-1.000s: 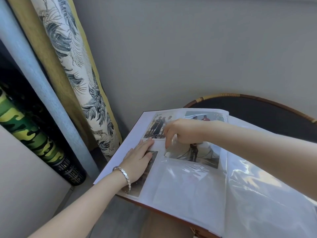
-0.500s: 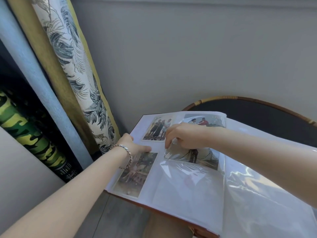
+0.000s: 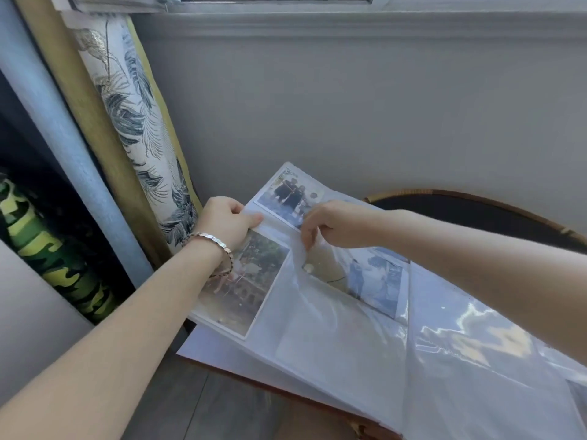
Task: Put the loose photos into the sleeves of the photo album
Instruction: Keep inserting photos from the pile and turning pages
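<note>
The photo album (image 3: 317, 338) lies open on my lap, its left page lifted off the pages below. My left hand (image 3: 227, 222), with a silver bracelet at the wrist, grips the page's left edge, thumb on top. My right hand (image 3: 333, 223) pinches the clear plastic of the sleeve (image 3: 305, 255) over a photo (image 3: 359, 277) of people by a pale structure. A photo of a dark-clothed group (image 3: 290, 193) sits in the top-left sleeve. Below my left wrist a garden photo (image 3: 247, 287) fills the lower-left sleeve.
A round dark chair back with a rattan rim (image 3: 476, 214) stands behind the album at right. A leaf-patterned curtain (image 3: 139, 122) hangs at left before the grey wall. A camouflage-patterned roll (image 3: 50, 249) leans at far left. Glossy empty sleeves (image 3: 476, 360) cover the right page.
My left hand slid off the page surface to its left edge, gripped it and raised the page. My right hand stayed pinching the sleeve over the photo. The view tilted upward.
</note>
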{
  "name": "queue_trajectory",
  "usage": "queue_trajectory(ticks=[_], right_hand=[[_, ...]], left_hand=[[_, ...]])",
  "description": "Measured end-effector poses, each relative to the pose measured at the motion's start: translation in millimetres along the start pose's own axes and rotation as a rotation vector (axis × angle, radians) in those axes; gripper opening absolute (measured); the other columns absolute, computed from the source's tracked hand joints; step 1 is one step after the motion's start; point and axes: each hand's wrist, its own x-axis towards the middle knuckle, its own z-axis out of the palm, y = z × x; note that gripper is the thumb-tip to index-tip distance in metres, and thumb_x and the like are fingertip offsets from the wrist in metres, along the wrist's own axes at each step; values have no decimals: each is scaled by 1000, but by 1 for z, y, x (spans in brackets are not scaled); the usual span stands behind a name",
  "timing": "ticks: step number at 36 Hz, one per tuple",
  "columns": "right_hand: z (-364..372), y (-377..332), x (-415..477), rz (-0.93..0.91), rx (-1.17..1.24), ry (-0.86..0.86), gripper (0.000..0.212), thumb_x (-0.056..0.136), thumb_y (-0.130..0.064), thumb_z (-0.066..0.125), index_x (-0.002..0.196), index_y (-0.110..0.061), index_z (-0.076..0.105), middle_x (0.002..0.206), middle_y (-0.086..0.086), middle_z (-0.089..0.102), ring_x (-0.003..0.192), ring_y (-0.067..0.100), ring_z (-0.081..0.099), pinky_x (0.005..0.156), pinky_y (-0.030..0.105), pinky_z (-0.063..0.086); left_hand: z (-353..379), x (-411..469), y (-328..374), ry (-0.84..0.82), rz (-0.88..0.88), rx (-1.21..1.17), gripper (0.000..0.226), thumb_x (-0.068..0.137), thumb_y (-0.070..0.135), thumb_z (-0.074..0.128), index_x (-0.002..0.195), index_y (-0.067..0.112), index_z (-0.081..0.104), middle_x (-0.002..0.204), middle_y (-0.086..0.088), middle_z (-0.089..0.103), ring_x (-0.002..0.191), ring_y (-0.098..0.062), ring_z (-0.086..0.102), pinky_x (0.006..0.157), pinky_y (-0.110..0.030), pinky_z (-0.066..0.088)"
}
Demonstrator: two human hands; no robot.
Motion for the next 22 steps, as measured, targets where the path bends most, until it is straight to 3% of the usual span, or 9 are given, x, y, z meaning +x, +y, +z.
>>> queue_trajectory(ticks=[2, 7, 13, 18, 22], right_hand=[[-8, -3, 3, 1, -45, -48, 48, 72, 12, 36, 81, -23, 68, 93, -3, 64, 95, 19, 58, 92, 36, 45], [-12, -10, 2, 28, -159, -162, 45, 78, 9, 40, 94, -17, 73, 105, 1, 67, 99, 21, 58, 94, 36, 44], [-16, -12, -5, 37, -123, -138, 51, 76, 13, 36, 91, -19, 74, 107, -1, 67, 101, 20, 59, 95, 34, 45], [-15, -14, -7, 50, -152, -169, 57, 74, 13, 33, 96, -20, 74, 112, -3, 66, 105, 17, 58, 98, 33, 43], [-5, -10, -10, 25, -160, -112, 57, 74, 12, 34, 100, -22, 72, 112, -4, 66, 106, 17, 57, 97, 35, 44]], left_hand=[[-1, 0, 2, 1, -8, -9, 24, 82, 19, 70, 77, -3, 63, 56, -10, 49, 53, -22, 41, 55, -27, 34], [-1, -2, 0, -3, -14, -35, 24, 83, 19, 69, 76, -2, 62, 52, -5, 49, 49, -18, 42, 51, -25, 34], [0, 1, -1, -7, -20, -90, 29, 84, 18, 68, 62, 4, 54, 51, -5, 48, 48, -18, 41, 50, -24, 33], [2, 0, -4, -9, -42, -103, 25, 85, 18, 68, 68, 2, 58, 55, -7, 53, 52, -21, 46, 59, -27, 40], [8, 0, -15, -5, -57, -45, 25, 85, 19, 67, 69, 2, 57, 58, -9, 53, 55, -22, 45, 57, -28, 37]])
